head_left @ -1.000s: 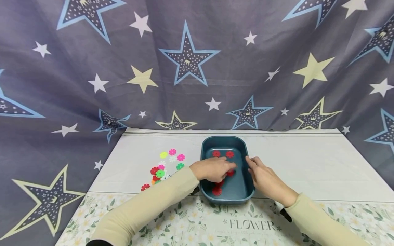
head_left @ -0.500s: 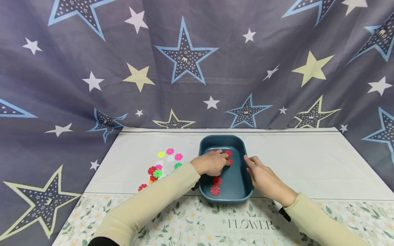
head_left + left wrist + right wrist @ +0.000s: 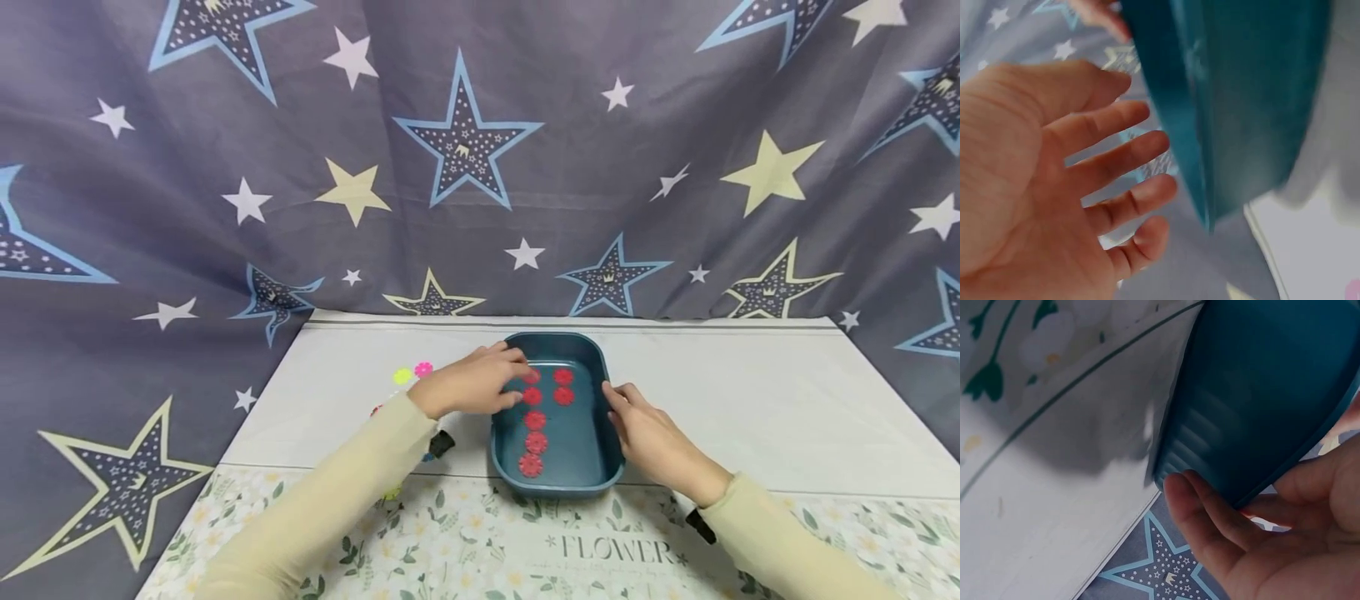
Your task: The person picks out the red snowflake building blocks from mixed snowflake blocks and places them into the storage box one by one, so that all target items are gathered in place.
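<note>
A dark teal rectangular tray (image 3: 581,442) lies on the table with several red snowflake-shaped plastic discs (image 3: 535,420) inside. They form a longer column along its left side and a pair (image 3: 563,387) at the upper right. My left hand (image 3: 476,383) reaches over the tray's left rim, fingertips overlapping the top discs of that column. In the left wrist view its fingers (image 3: 1125,150) are spread and loosely bent beside the tray wall, holding nothing. My right hand (image 3: 656,437) grips the right rim; in the right wrist view its fingers (image 3: 1204,525) lie against the outer wall.
Left of the tray, a yellow disc (image 3: 402,376) and a pink disc (image 3: 423,369) show; other loose discs are mostly behind the left forearm. A yellow-green disc (image 3: 392,492) peeks out below the sleeve. A star-patterned curtain (image 3: 465,250) hangs behind the table.
My left hand has moved from the tray's middle up and left to its rim, uncovering the red discs. Some red discs have shifted into two columns. The right hand stays on the rim.
</note>
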{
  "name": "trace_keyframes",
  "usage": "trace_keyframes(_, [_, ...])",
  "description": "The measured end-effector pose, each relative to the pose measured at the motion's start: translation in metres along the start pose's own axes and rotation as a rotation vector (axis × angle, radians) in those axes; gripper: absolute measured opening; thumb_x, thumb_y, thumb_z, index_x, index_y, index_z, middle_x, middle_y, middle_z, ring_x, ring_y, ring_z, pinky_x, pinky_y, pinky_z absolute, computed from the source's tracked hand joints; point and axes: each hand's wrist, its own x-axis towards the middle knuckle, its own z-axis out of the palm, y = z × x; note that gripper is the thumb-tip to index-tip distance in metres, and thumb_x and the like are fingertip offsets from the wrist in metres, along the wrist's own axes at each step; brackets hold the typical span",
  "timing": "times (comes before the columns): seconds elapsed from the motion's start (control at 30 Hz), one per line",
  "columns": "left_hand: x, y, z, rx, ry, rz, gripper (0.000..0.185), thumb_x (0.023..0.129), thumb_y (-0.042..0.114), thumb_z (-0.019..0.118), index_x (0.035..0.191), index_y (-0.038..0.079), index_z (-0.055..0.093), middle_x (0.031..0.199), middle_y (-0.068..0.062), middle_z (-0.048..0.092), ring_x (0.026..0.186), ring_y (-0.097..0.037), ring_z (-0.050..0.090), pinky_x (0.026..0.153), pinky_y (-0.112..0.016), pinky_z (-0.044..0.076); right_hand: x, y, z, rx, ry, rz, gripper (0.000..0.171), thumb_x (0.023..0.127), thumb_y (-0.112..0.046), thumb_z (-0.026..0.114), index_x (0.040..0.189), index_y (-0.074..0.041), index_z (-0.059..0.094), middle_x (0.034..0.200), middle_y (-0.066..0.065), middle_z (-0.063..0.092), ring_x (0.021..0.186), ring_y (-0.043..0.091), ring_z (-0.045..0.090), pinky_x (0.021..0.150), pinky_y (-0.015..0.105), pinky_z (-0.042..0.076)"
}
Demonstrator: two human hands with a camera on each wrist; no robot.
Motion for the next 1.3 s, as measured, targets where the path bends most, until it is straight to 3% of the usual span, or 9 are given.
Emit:
trace_keyframes(0.17, [-0.041,-0.015,-0.007,-0.071,0.055,-0.045,0.041,0.091,0.029,0.064,0.130,0.016,0.059,0.121,0.001,0.053,0.107,-0.018,0.045,0.089,-0.039,0.039,0.000,0.000,0.000,0.004,-0.002,-0.009,0.042,0.089,0.003,0.059,0.129,0.013,0.050,0.105,0.015,0.053,0.063,0.013,0.052,0.052,0.027,0.045])
trace_keyframes(0.33, [-0.078,-0.036,-0.003,-0.126,0.103,-0.110,0.047,0.084,0.024,0.073,0.128,0.012,0.060,0.120,-0.003,0.055,0.111,-0.025,0.046,0.096,-0.046,0.036,-0.004,0.001,-0.004,-0.011,0.011,-0.007,0.042,0.089,0.002,0.060,0.129,0.012,0.051,0.106,0.015,0.053,0.069,0.015,0.056,0.053,0.028,0.045])
trace_keyframes(0.53, [-0.121,-0.071,0.021,-0.189,0.079,-0.268,0.054,0.079,0.022,0.079,0.128,0.010,0.060,0.122,-0.007,0.052,0.115,-0.030,0.045,0.096,-0.047,0.037,-0.006,0.002,-0.008,-0.015,0.008,-0.016,0.042,0.089,0.002,0.060,0.129,0.012,0.050,0.107,0.016,0.053,0.069,0.014,0.056,0.053,0.028,0.045])
trace_keyframes(0.67, [-0.142,-0.094,0.040,-0.212,0.050,-0.348,0.052,0.076,0.017,0.080,0.124,0.008,0.063,0.110,-0.006,0.056,0.101,-0.026,0.049,0.085,-0.042,0.043,-0.005,0.002,-0.009,-0.013,0.026,-0.035,0.042,0.088,0.003,0.060,0.128,0.013,0.050,0.106,0.015,0.053,0.069,0.014,0.055,0.053,0.028,0.045])
trace_keyframes(0.77, [-0.151,-0.106,0.051,-0.245,0.040,-0.382,0.050,0.074,0.014,0.081,0.120,0.007,0.065,0.100,-0.005,0.057,0.092,-0.022,0.048,0.079,-0.038,0.042,-0.004,0.003,-0.008,-0.016,0.038,-0.044,0.042,0.088,0.004,0.061,0.128,0.013,0.051,0.105,0.015,0.053,0.069,0.015,0.056,0.053,0.028,0.045])
trace_keyframes(0.93, [-0.155,-0.114,0.060,-0.296,0.071,-0.373,0.045,0.075,0.010,0.079,0.118,0.007,0.065,0.093,-0.004,0.054,0.085,-0.022,0.046,0.075,-0.037,0.040,-0.003,0.002,-0.005,-0.014,0.049,-0.050,0.042,0.087,0.004,0.061,0.127,0.013,0.051,0.104,0.016,0.054,0.071,0.016,0.057,0.054,0.029,0.046])
trace_keyframes(1.3, [-0.157,-0.122,0.068,-0.253,0.093,-0.407,0.021,0.077,0.011,0.077,0.093,0.013,0.063,0.086,0.000,0.051,0.076,-0.015,0.044,0.068,-0.032,0.041,-0.001,-0.002,-0.001,0.011,-0.005,-0.016,0.043,0.090,0.003,0.059,0.130,0.012,0.049,0.107,0.015,0.053,0.070,0.014,0.054,0.053,0.027,0.044])
